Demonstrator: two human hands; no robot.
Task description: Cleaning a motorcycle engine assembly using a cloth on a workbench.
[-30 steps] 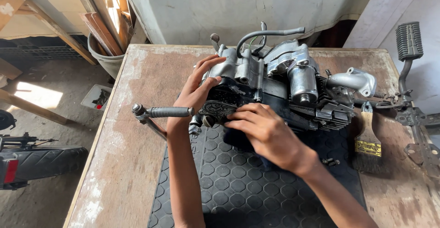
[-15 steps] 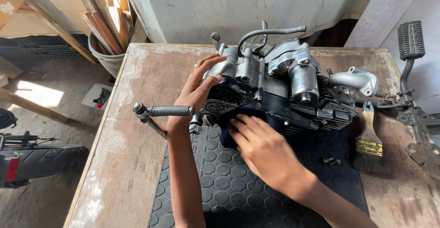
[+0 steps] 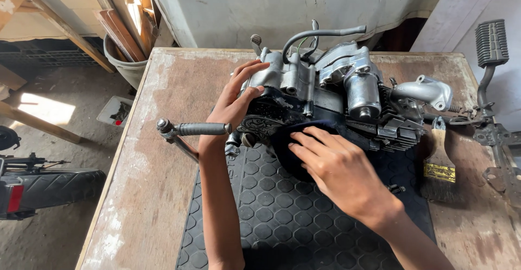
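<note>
Head view: from the left, a kick-start lever [image 3: 196, 129] jutted out over the worn wooden table [image 3: 157, 156]. The left hand [image 3: 234, 99] held the motorcycle engine [image 3: 325, 93] by its casing edge, grip half closed around it. The engine sat mid-table on a black rubber mat [image 3: 282, 221]; it looked heavy, rigid and probably greasy, best taken by the casing. The right hand [image 3: 339, 167] pressed a soft dark cloth [image 3: 285, 145] flat against it, fingers extended. A paintbrush [image 3: 438, 167] lay further right.
</note>
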